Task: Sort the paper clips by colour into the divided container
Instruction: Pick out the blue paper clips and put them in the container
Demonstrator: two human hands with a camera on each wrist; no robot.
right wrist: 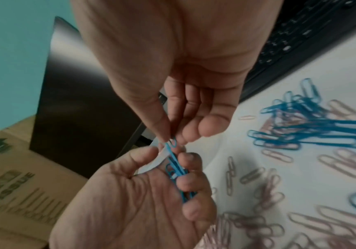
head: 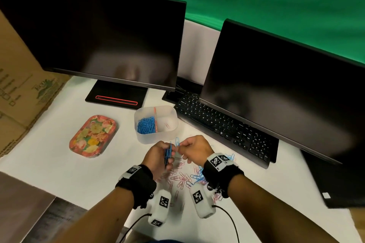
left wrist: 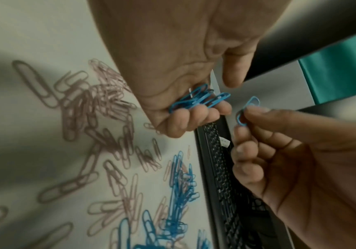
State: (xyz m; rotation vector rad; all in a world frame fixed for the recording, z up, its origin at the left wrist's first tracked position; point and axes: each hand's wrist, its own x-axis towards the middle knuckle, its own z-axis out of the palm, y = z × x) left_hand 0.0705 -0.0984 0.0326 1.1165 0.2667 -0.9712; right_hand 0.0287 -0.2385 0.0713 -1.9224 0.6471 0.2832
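Over the white table, my left hand (head: 159,155) grips a bunch of blue paper clips (head: 168,154), fingers curled round them (left wrist: 198,99). My right hand (head: 186,147) pinches a single blue clip (head: 177,141) between thumb and fingertips, right beside the bunch (right wrist: 176,168). Just beyond the hands stands the translucent divided container (head: 171,113). Its left compartment holds a heap of blue clips (head: 147,125); its right one holds a pink clip (head: 167,125). Loose pink and blue clips (head: 184,177) lie scattered under and behind my wrists.
A black keyboard (head: 221,124) runs along the right of the clip pile, under a dark monitor (head: 276,92). A second monitor (head: 94,35) stands at the back left. A floral tray (head: 93,136) lies left of the container, and a cardboard box (head: 21,89) at far left.
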